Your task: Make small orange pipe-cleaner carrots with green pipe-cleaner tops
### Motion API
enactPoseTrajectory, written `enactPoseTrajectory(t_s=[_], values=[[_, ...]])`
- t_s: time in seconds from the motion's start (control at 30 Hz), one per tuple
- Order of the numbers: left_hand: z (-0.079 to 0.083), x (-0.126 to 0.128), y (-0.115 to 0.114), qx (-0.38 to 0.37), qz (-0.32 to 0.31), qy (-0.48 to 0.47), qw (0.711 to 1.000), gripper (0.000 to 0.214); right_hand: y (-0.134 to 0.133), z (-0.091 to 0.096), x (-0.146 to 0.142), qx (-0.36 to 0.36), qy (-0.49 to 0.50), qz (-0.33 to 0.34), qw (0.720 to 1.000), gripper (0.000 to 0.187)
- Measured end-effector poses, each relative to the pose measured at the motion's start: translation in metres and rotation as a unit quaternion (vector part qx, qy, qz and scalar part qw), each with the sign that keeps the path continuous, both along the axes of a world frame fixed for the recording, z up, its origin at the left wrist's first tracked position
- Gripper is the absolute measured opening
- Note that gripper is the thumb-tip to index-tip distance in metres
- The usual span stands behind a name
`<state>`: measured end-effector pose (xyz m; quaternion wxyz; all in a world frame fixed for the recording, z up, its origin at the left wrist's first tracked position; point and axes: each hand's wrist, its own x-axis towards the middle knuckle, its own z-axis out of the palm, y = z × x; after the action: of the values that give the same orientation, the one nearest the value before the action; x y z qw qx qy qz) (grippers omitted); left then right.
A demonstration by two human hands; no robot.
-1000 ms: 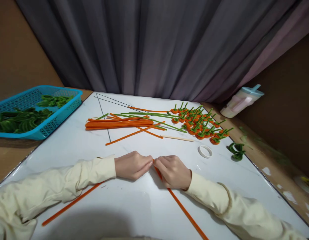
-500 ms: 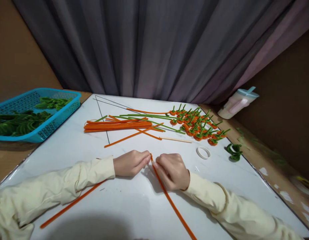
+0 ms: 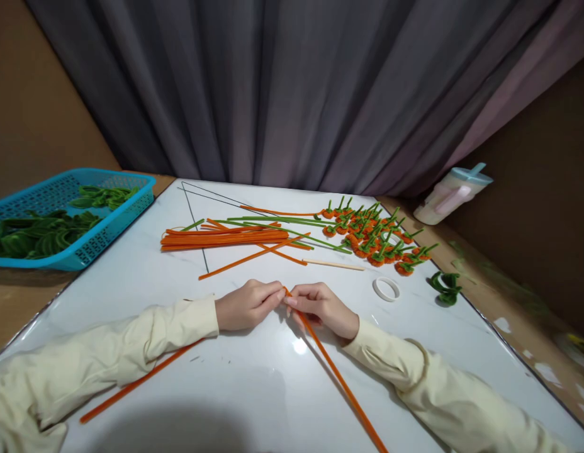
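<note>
A long orange pipe cleaner [image 3: 336, 374] is bent at a point between my two hands, one leg running toward the lower right, the other toward the lower left under my left sleeve. My left hand [image 3: 247, 305] and my right hand [image 3: 323, 308] meet at the bend, fingers pinched on it. Both hands rest on the white table top [image 3: 254, 390].
A bundle of orange pipe cleaners [image 3: 226, 238] and green ones lies behind my hands, beside a heap of small orange-and-green pieces [image 3: 372, 239]. A white ring [image 3: 386, 289], a thin wooden stick [image 3: 333, 265], a green curl [image 3: 445, 286], a blue basket [image 3: 91, 242] of green pieces and a pale bottle [image 3: 450, 195] stand around.
My right hand has lifted and turned, drawing its fingertips up to the bend. The right leg of the pipe cleaner has swung slightly. My left hand has hardly moved.
</note>
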<state>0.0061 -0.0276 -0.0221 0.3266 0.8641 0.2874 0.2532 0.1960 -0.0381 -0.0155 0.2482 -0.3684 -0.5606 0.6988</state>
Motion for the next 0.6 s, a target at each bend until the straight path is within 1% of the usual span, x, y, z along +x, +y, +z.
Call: enactPoseTrajectory(t_s=[0.1, 0.2, 0.3, 0.43, 0.6], values=[[0.0008, 0.0008, -0.0009, -0.005, 0.015, -0.017, 1.000, 0.025, 0.0020, -0.0006, 0.0004, -0.020, 0.019, -0.007, 1.000, 0.027], [0.0001, 0.0017, -0.0014, 0.012, 0.023, -0.020, 0.999, 0.024, 0.0021, -0.0024, -0.0002, -0.017, 0.017, -0.013, 1.000, 0.025], [-0.0027, 0.0023, -0.0022, 0.055, 0.029, -0.006, 0.998, 0.024, 0.0018, -0.0040, -0.0004, -0.015, 0.015, -0.011, 1.000, 0.025], [-0.0071, 0.0022, -0.0030, 0.106, 0.025, 0.048, 0.993, 0.023, 0.0036, -0.0040, 0.0001, -0.016, 0.013, 0.001, 1.000, 0.024], [-0.0088, 0.0017, -0.0021, 0.191, 0.026, 0.114, 0.975, 0.025, 0.0066, -0.0020, 0.0006, -0.020, 0.019, 0.010, 1.000, 0.024]])
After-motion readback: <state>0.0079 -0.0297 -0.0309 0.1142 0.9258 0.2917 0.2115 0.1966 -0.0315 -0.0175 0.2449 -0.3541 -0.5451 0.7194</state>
